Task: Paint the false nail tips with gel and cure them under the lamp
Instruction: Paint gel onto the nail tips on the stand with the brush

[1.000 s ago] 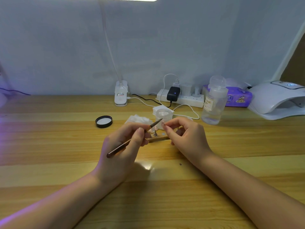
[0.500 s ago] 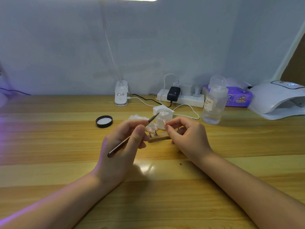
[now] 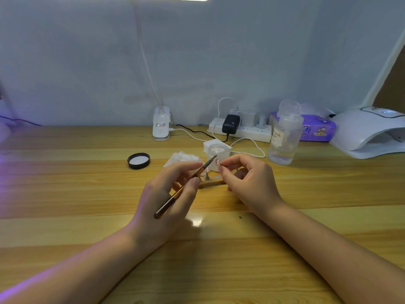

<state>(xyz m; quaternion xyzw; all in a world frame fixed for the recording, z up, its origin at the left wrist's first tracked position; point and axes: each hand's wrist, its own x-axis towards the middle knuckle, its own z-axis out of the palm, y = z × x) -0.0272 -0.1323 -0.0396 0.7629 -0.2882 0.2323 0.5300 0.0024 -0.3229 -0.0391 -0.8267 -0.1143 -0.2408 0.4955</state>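
The tabletop (image 3: 87, 194) carries everything, and I keep the bulky gear along its back edge so the middle stays free for fine work. The curing lamp (image 3: 370, 132) sits at the back right corner, its mouth turned toward me, I judge so a painted tip can slide straight in. Beside it lie the purple wipes pack (image 3: 315, 130) and the power strip (image 3: 241, 130), with the clear bottle (image 3: 285, 139) standing just in front of them.

Closer in, the small clear jar (image 3: 218, 153) stands open just behind my hands, its black lid (image 3: 138, 160) set aside, well apart to the left, so the brush can reach the gel. A crumpled white wipe (image 3: 184, 157) lies near the jar for cleaning bristles.

My left hand (image 3: 168, 198) has its fingers curled round the brush (image 3: 182, 189), held like a pencil, bristles angled up toward the tip. My right hand (image 3: 247, 181) pinches the false nail tip (image 3: 217, 162) between thumb and forefinger, lifted above the wooden stand (image 3: 211, 183), whose pegs hold other tips; how many I cannot tell. Holding it raised lets me turn it to the brush. Painting seems underway, curing not yet done.
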